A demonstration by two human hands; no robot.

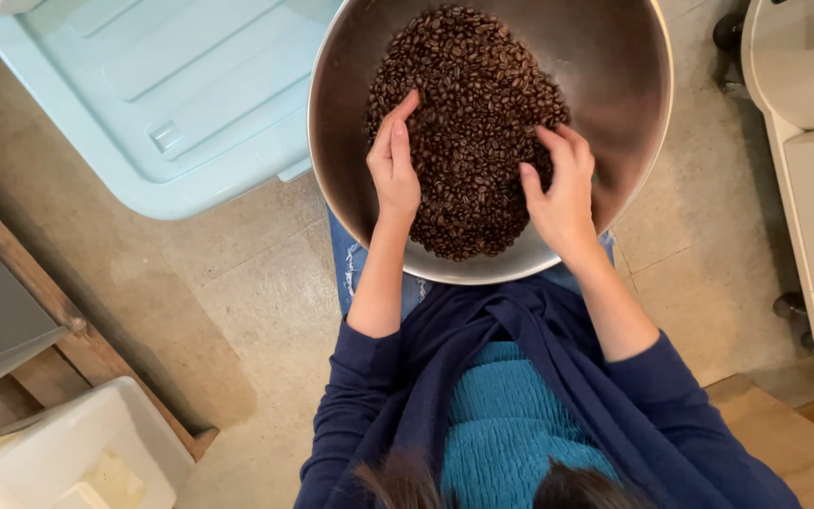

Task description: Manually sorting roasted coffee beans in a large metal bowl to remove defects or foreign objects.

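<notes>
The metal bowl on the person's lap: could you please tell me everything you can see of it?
The metal bowl is large, round and looks like brushed steel, with a thin bright rim. It sits on the person's lap above the tiled floor, its top edge cut off by the frame. A heap of dark roasted coffee beans fills its middle. The left hand and right hand rest on the beans.

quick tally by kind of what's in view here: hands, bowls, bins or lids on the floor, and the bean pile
Hands: 2, the left hand and right hand, both resting in the coffee beans
Metal bowl: 1
Pile of coffee beans: 1
Pale blue plastic lid: 1
White container: 1
Total: 6
</notes>
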